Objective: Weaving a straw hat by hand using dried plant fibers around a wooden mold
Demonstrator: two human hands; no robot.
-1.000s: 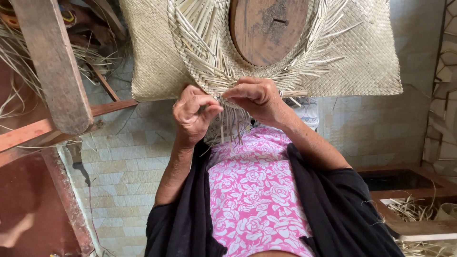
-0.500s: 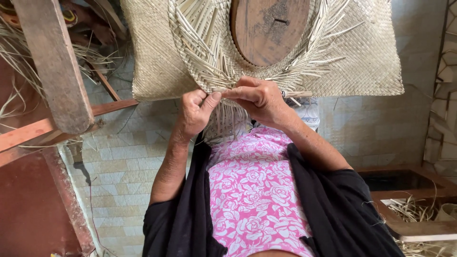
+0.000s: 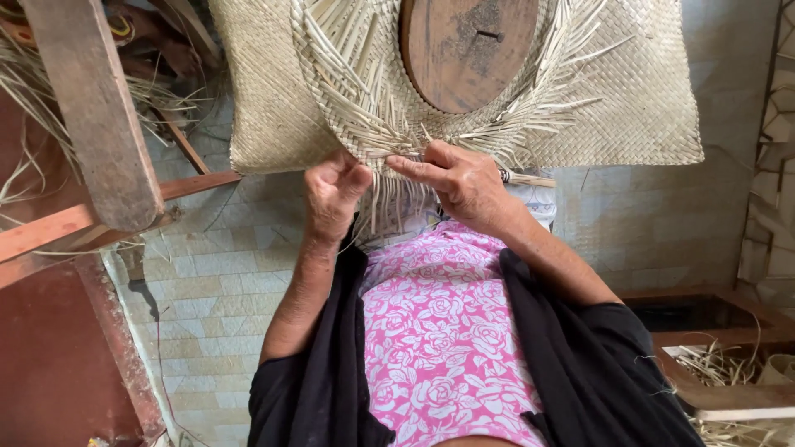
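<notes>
I have the woven straw mat hanging in front of me with its unfinished edge turned toward my lap, so the loose straw strips fan down and out where I can get at them. The round wooden block sits in the middle of the weave, and the flat plaiting spreads out from around it; I judge it keeps the centre stiff while I handle the fringe.

My left hand is curled shut at the lower edge of the weave, its fingers pinching a few strips that trail down toward my pink flowered dress. My right hand lies just beside it, its fingers stretched flat and closed down on the strips at the rim, pressing them against the weave (which strip is under which I cannot tell). The two hands nearly touch, so the held strands stay taut between them.

A wooden beam slants past on my left, well apart from the work, above the tiled floor. More loose straw lies in the wooden tray at my right.
</notes>
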